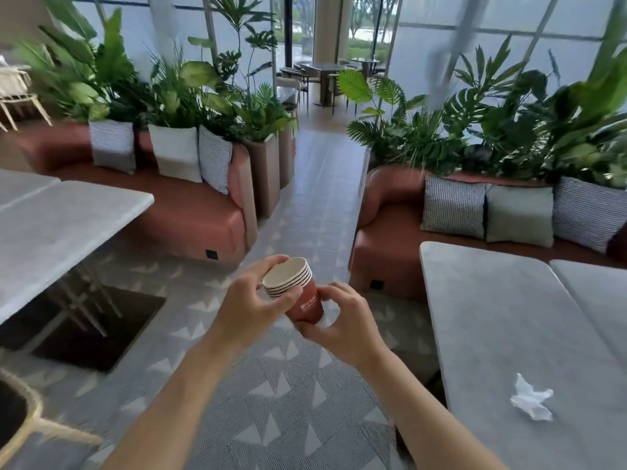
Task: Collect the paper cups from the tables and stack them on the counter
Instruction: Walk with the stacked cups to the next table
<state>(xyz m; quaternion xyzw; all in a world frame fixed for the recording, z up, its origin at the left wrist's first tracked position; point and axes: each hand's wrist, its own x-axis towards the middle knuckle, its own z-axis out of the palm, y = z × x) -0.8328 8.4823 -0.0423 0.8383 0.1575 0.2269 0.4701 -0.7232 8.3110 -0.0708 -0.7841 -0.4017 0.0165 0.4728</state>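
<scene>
A nested stack of several red paper cups (305, 300) with cream insides is held in front of me over the aisle floor, tilted with its mouth up and to the left. My left hand (252, 300) grips the rims at the top of the stack. My right hand (342, 325) cups the base and lower side of the outermost cup, its fingers curled under it. No counter is in view.
A grey stone table (51, 232) stands at the left and another (509, 334) at the right, with a crumpled white tissue (531, 398) on it. Pink sofas (190, 212) with cushions and tall plants line both sides. A patterned aisle runs ahead between them.
</scene>
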